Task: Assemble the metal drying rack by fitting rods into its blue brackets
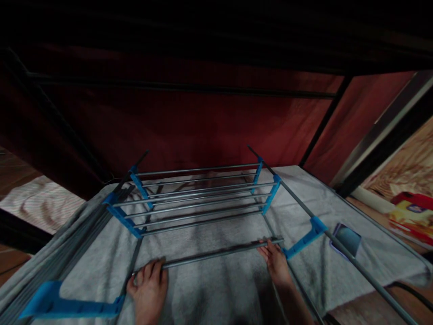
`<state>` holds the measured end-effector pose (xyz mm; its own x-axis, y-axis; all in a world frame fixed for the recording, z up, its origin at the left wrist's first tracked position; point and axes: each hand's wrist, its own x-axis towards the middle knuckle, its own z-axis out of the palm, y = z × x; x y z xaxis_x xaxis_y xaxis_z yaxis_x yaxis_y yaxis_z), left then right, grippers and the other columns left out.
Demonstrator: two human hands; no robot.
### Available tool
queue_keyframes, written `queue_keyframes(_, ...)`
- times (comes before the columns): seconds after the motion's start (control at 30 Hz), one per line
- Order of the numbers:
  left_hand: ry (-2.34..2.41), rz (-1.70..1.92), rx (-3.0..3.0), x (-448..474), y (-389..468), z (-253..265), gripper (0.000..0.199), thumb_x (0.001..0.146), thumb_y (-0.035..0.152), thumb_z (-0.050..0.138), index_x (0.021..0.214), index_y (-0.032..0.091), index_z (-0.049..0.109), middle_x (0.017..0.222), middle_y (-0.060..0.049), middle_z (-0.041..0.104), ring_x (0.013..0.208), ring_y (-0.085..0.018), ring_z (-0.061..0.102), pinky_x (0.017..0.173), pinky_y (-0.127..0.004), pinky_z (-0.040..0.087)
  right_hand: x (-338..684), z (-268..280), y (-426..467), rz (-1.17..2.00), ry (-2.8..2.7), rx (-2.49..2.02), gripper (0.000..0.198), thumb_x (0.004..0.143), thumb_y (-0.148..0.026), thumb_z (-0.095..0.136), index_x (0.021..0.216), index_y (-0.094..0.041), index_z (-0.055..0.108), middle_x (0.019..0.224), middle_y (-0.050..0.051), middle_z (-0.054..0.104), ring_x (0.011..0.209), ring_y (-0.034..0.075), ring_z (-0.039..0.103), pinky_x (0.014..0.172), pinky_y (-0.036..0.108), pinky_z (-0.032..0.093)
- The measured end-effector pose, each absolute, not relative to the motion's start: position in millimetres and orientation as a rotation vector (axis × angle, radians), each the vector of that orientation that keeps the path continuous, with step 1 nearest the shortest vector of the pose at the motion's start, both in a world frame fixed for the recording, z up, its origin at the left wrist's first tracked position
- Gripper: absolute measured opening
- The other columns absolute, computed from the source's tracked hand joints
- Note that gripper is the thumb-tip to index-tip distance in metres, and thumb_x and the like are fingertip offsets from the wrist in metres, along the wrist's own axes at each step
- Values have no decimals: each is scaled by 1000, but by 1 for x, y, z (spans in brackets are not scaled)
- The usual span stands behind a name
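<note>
Several thin metal tubes point(209, 258) lie side by side across the front of a half-built rack, between my hands. My left hand point(149, 284) curls round their left end. At the right end, the fingers of my right hand point(274, 262) close on the same tubes. Behind them the rack frame has blue plastic brackets point(270, 198) joined by several crossbars point(203, 208). A front left bracket point(77, 303) lies near my left hand, and a front right bracket point(302, 239) is just beyond my right hand; no crossbars join these two.
Loose grey tubes point(81, 239) lie along the left edge. A phone-like flat object point(347, 241) rests on the grey cloth point(314, 194) by the right side tube point(365, 273). A dark metal frame point(321, 119) with red fabric point(209, 126) stands behind. A red and yellow packet point(412, 216) is at far right.
</note>
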<state>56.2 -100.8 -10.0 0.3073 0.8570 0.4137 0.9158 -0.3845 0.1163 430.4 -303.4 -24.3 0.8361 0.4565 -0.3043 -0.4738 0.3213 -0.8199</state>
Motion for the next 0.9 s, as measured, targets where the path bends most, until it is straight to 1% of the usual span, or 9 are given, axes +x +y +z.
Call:
queue_keyframes(0.13, -1805, -759, -2342, 53, -101, -5, 43, 101, 32, 35, 112, 21, 75, 119, -13, 75, 119, -34, 63, 114, -61, 33, 438, -15, -302, 583, 62, -1061, 42, 58, -46, 96, 84, -25, 70, 87, 1, 79, 80, 20, 77, 74, 32, 68)
queue_keyframes(0.23, -1844, -819, -2342, 49, -100, -2, 41, 99, 32, 36, 112, 21, 74, 116, -14, 74, 120, -36, 62, 113, -62, 35, 445, -7, -300, 569, 80, -1033, 41, 58, -41, 95, 85, -25, 69, 88, 1, 79, 81, 19, 77, 75, 29, 67)
queue_keyframes(0.37, -1880, -846, -2397, 43, -98, 3, 38, 95, 33, 40, 111, 23, 74, 116, -14, 72, 114, -37, 63, 109, -62, 41, 450, -4, -293, 548, 106, -1003, 37, 62, -40, 91, 86, -26, 67, 88, 1, 79, 82, 17, 77, 76, 27, 66)
queue_keyframes(0.43, -1863, -897, -2444, 41, -97, 7, 37, 92, 32, 43, 110, 21, 74, 118, -16, 70, 112, -38, 63, 105, -61, 46, 449, -5, -287, 533, 123, -988, 36, 61, -38, 90, 86, -27, 66, 86, -1, 78, 83, 15, 76, 78, 26, 65)
queue_keyframes(0.53, -1817, -1020, -2457, 41, -93, 15, 41, 92, 33, 40, 107, 13, 73, 122, -24, 64, 118, -42, 60, 105, -63, 48, 443, -8, -278, 532, 131, -971, 37, 61, -38, 91, 82, -27, 63, 85, -3, 77, 85, 15, 76, 83, 27, 65)
queue_keyframes(0.6, -1815, -1062, -2434, 42, -91, 19, 43, 93, 35, 39, 107, 10, 72, 125, -27, 61, 124, -45, 56, 108, -66, 46, 438, -9, -274, 547, 125, -968, 36, 62, -39, 91, 81, -28, 62, 86, -2, 77, 86, 17, 76, 83, 31, 65)
queue_keyframes(0.77, -1927, -1179, -2359, 42, -88, 21, 35, 92, 41, 47, 110, 19, 68, 129, -20, 58, 136, -42, 50, 115, -67, 42, 433, -10, -277, 588, 106, -996, 33, 66, -40, 91, 77, -27, 63, 84, -1, 77, 82, 19, 76, 78, 32, 65)
queue_keyframes(0.83, -2007, -1233, -2347, 41, -85, 17, 37, 91, 45, 48, 110, 19, 67, 129, -20, 56, 141, -42, 48, 118, -64, 42, 433, -10, -282, 595, 98, -1003, 34, 66, -41, 92, 77, -27, 62, 84, -1, 77, 81, 17, 75, 79, 31, 65)
queue_keyframes(0.9, -2123, -1308, -2311, 39, -81, 11, 40, 87, 46, 50, 109, 18, 68, 129, -21, 56, 141, -42, 48, 115, -62, 46, 432, -11, -286, 594, 83, -1002, 36, 66, -42, 93, 77, -27, 62, 84, -1, 77, 82, 17, 75, 81, 31, 64)
